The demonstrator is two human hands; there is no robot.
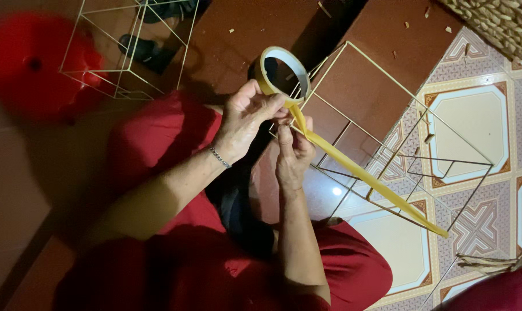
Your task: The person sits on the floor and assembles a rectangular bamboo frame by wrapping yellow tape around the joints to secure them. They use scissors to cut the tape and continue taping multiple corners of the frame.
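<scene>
My left hand [246,118] grips a roll of yellowish clear tape [281,72], held up by its lower rim. A long strip of tape [364,178] runs from the roll down to the right, stuck along a thin stick of a pale stick frame [405,92]. My right hand [292,150] pinches the tape and a frame stick together just below the roll, fingers closed. The frame rests in front of my red-clothed knees [169,132].
A second stick frame [128,40] stands at the upper left, beside a blurred red round object [30,63]. Dark sandals [143,49] lie behind it. A woven basket [503,23] sits at the top right. Patterned floor tiles [474,126] lie to the right, with loose sticks [491,262] near the bottom right.
</scene>
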